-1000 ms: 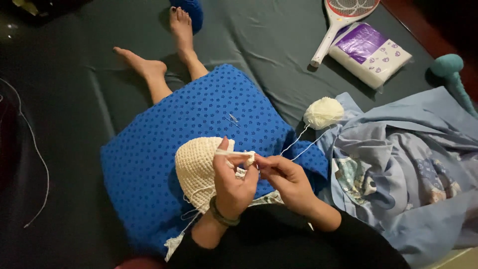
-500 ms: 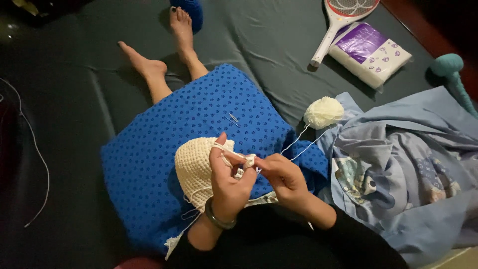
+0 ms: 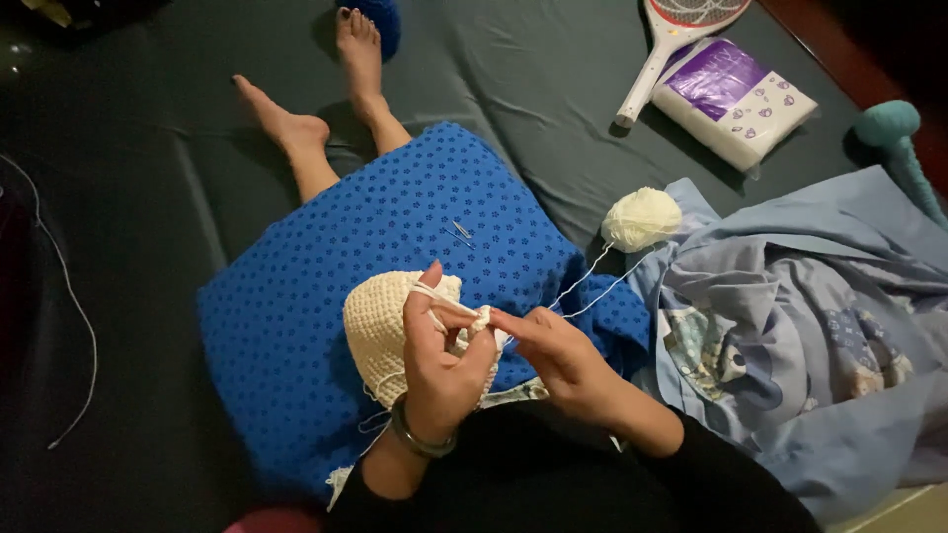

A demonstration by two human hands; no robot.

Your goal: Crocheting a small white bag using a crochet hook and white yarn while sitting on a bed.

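One package observed: a soft rectangular pack [image 3: 736, 102], lying flat on the dark green mat [image 3: 553, 79] at the upper right of the view. Its wrapper is white with small purple motifs, and a solid purple panel covers the upper left portion. It lies slantwise, just beside the white handle of a racket-shaped swatter [image 3: 657, 54]. No signs or screens seen.

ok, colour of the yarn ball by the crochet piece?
Cream, off-white. The yarn ball shows best in the head view, matching the crochet piece held by the left hand.
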